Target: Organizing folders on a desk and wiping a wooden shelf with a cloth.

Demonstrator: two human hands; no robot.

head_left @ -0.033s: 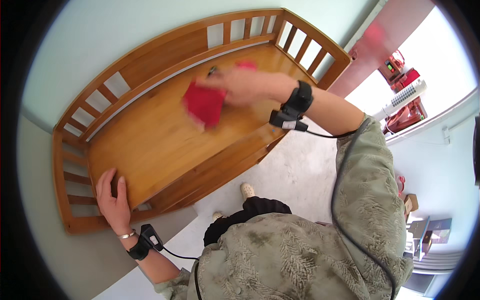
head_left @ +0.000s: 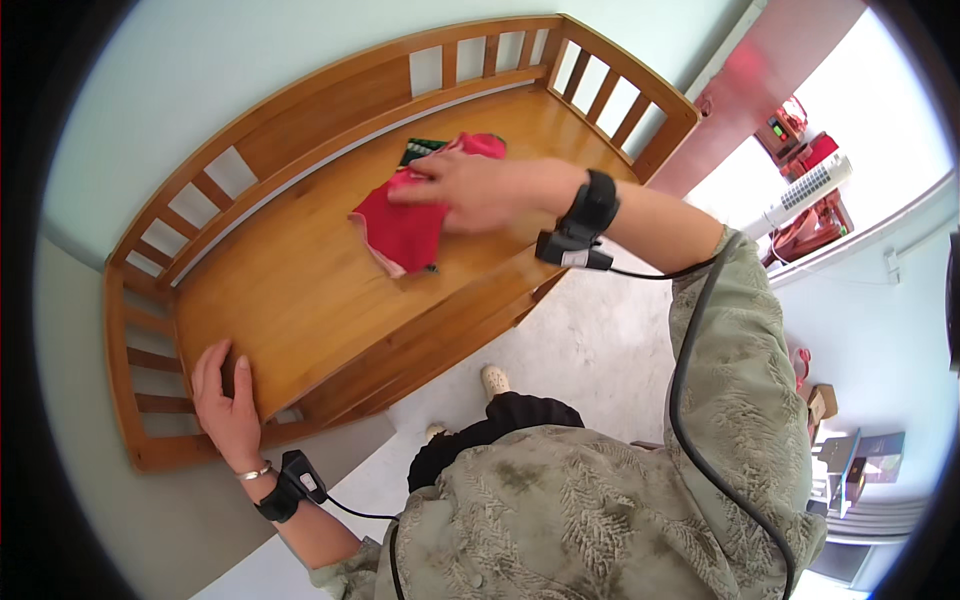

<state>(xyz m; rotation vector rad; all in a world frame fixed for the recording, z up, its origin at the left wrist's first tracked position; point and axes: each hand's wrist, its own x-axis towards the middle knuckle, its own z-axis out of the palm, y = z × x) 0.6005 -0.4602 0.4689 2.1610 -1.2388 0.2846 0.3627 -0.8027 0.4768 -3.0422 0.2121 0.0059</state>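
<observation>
My right hand [head_left: 475,190] is on a red cloth [head_left: 405,230] with a pale pink edge, fingers bent over it, slightly blurred. The cloth lies on the flat top of a wooden bench [head_left: 270,300] with slatted rails. A green-and-white patterned piece of fabric [head_left: 420,148] shows behind the red cloth. At the bench's near left end, my left hand [head_left: 225,405] rests on the surface by the edge, fingers apart and slightly curved, nothing held. Both wrists wear black strapped devices with cables.
Slatted rails [head_left: 600,95] close the bench's ends and back, against a pale wall [head_left: 130,120]. Below are a pale floor [head_left: 590,340] and my shoe [head_left: 495,380]. At the right stand a pink door [head_left: 720,120], a white tower fan [head_left: 810,185] and cardboard boxes [head_left: 822,400].
My right hand has shifted slightly left with the red cloth, whose lower part lies farther left and down. More of the green patterned fabric shows. My left hand is still.
</observation>
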